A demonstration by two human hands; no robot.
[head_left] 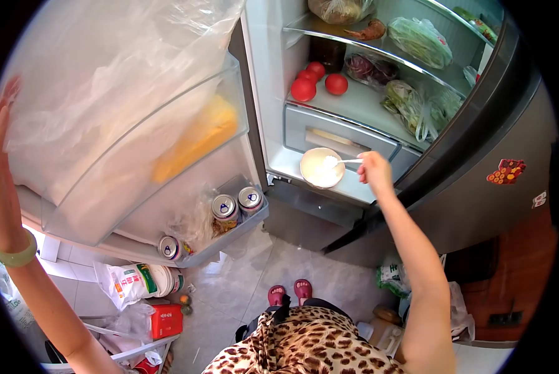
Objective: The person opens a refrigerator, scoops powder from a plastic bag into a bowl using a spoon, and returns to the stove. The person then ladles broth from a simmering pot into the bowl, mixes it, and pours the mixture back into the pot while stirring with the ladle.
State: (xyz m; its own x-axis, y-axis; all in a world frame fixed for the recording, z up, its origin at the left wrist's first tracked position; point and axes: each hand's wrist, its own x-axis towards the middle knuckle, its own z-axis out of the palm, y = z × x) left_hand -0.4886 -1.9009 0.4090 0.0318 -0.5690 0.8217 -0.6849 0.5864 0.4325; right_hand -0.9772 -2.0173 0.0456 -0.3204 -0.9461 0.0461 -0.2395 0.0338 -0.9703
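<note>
My right hand [373,169] is closed on the handle of a white spoon [349,161]. The spoon's bowl end lies in white, creamy contents inside a round bowl [322,167], which sits at the front edge of the open fridge, before a clear drawer [335,134]. Raised at the far left, my left hand [6,103] is against the outer side of the open fridge door [27,202], beside a large clear plastic bag [105,81]; its fingers are blurred and partly cut off by the dark image border.
Red tomatoes [304,89] and bagged vegetables [420,42] fill the fridge shelves. Cans [224,206] stand in the door's lower rack. A white bag [126,282] and a red box [167,321] are at lower left. The right fridge door [479,181] stands beside my right arm.
</note>
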